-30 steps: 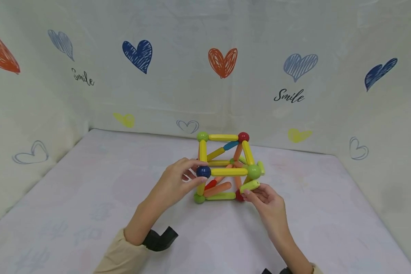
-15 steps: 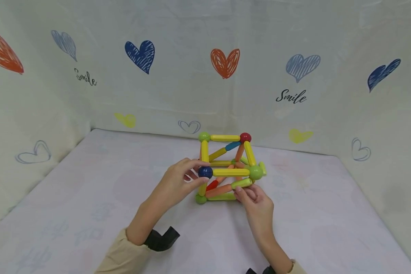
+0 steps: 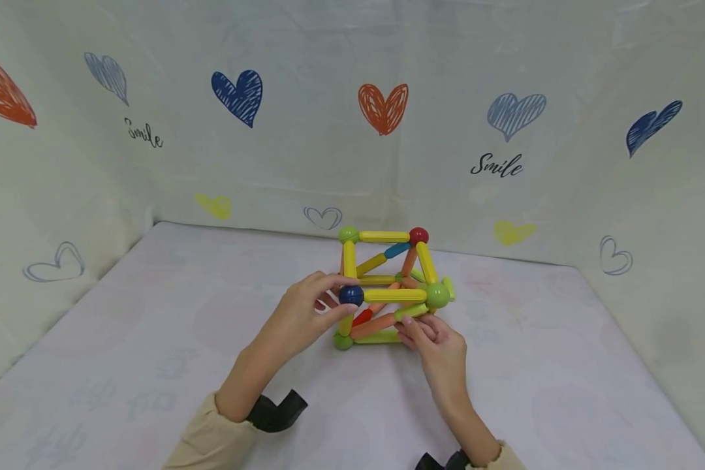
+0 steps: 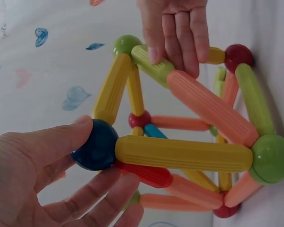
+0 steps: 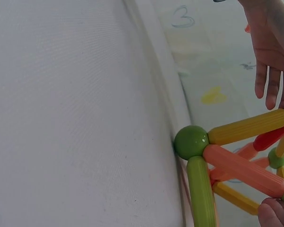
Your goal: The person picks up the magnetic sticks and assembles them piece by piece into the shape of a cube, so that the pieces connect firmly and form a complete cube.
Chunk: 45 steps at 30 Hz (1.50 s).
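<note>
A box-shaped frame of magnetic sticks and balls stands on the table, with yellow sticks along its top. My left hand (image 3: 299, 316) pinches the dark blue ball (image 3: 350, 296) at its near upper left corner between thumb and fingers. Lower on the near face, my right hand (image 3: 443, 359) pinches a short light green stick (image 4: 151, 66). That stick meets an orange stick (image 4: 213, 109) end to end, making a slanting line up from the lower left green ball (image 5: 191, 142). In the left wrist view, its upper end touches the upper right green ball (image 4: 128, 45).
A white table (image 3: 258, 261) carries the frame, close to the back wall covering (image 3: 305, 163) printed with hearts. Another light green stick (image 3: 448, 288) juts out at the frame's far right side. Dark straps (image 3: 277, 411) sit at both wrists.
My right hand has moved left with the light green stick, which was apart from the orange stick and now lines up against its end. The left hand keeps its hold on the blue ball.
</note>
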Each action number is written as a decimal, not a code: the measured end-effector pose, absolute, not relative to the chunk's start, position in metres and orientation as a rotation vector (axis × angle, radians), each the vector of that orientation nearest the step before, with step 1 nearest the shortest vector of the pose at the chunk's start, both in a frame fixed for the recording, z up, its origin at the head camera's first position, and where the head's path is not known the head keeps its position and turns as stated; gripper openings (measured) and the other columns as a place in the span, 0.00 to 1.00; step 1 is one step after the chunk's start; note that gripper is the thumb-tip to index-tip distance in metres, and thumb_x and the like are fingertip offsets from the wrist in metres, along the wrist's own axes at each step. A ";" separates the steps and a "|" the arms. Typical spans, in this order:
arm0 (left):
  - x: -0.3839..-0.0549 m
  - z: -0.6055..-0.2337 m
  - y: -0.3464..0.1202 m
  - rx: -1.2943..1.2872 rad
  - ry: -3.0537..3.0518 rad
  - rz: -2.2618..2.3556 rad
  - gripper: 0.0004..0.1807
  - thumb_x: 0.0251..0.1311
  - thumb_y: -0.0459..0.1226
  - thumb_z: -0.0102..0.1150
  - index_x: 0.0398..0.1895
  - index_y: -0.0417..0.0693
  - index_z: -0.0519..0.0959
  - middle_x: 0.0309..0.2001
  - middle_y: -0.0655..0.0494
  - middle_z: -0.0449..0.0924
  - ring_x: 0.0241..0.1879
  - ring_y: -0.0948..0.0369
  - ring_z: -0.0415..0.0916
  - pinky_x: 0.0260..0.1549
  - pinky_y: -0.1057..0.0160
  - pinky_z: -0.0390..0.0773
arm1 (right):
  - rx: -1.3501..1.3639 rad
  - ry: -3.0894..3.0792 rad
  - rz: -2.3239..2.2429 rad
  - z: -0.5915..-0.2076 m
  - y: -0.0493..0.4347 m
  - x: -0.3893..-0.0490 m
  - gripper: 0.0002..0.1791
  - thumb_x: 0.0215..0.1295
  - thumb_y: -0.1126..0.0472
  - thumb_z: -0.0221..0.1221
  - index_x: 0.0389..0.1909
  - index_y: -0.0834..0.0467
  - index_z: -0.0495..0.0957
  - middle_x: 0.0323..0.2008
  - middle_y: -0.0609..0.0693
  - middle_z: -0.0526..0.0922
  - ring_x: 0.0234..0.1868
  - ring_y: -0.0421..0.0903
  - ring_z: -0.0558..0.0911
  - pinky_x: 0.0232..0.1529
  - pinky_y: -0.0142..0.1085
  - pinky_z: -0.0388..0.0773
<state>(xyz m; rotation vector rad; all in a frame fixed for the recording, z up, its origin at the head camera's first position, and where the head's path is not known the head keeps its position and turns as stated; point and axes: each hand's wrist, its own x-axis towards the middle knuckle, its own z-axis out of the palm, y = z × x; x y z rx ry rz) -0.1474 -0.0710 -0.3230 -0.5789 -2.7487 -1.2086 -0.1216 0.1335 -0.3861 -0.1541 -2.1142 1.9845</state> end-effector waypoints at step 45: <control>-0.133 -0.306 -0.092 -0.671 -2.904 -1.206 0.20 0.54 0.40 0.64 0.52 0.57 0.76 0.42 0.59 0.77 0.40 0.63 0.73 0.41 0.63 0.78 | -0.164 -2.893 1.174 -0.386 0.217 -0.225 0.21 0.65 0.62 0.53 0.57 0.65 0.70 0.53 0.66 0.73 0.30 0.47 0.80 0.32 0.33 0.78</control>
